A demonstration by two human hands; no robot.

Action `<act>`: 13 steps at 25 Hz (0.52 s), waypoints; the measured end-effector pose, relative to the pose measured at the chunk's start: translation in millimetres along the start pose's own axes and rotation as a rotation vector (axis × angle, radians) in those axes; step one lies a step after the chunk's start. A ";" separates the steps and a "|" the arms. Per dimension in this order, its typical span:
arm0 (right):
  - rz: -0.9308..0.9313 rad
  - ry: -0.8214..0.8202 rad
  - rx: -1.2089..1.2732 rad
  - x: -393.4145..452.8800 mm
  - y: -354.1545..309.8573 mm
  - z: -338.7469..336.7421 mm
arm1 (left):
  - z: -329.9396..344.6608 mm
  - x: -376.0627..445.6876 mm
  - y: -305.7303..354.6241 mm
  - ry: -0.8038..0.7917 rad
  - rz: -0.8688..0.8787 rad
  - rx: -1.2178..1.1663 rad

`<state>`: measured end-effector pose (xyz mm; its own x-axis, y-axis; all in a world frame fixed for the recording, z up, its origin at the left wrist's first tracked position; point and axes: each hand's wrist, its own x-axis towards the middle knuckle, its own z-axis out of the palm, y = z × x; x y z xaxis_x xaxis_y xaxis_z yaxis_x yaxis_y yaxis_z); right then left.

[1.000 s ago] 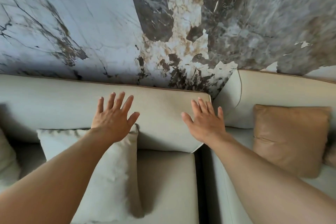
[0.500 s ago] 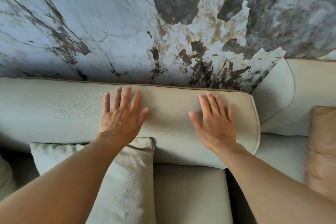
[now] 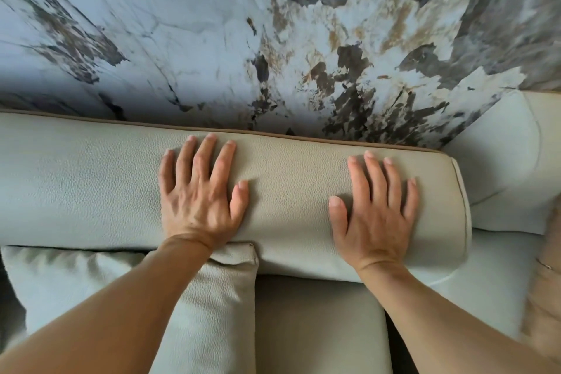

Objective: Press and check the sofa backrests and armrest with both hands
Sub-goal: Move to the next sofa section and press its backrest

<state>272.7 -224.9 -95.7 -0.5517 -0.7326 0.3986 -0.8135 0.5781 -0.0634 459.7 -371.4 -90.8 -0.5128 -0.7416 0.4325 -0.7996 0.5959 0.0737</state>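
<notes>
My left hand (image 3: pixel 200 203) and right hand (image 3: pixel 375 215), fingers spread and gripping nothing, have advanced onto the backrest (image 3: pixel 288 191), now pressing flat.

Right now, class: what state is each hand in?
Left hand: open, flat on the backrest, holding nothing.
Right hand: open, flat on it too.

Since a second ago I see both hands come down flat onto the backrest (image 3: pixel 288 191): the left hand (image 3: pixel 198 200) and the right hand (image 3: pixel 375 215) now lie palm-down, fingers spread, farther up toward its top edge. The tan cushion (image 3: pixel 543 288) has slid almost out of view at the right; it looks blurred, so I can't judge more.
</notes>
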 end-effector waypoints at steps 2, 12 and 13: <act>-0.010 0.002 0.001 6.6 1.5 1.9 | 2.0 3.1 0.1 0.014 -0.004 0.012; -0.034 0.031 0.001 38.2 4.8 17.8 | 19.2 27.0 0.3 0.051 -0.036 0.033; -0.039 0.036 0.000 41.6 4.9 20.4 | 21.1 29.7 0.6 0.053 -0.042 0.032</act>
<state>242.0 -259.8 -98.1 -0.5124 -0.7412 0.4336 -0.8344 0.5491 -0.0473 437.4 -399.5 -96.9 -0.4624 -0.7476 0.4768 -0.8300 0.5541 0.0639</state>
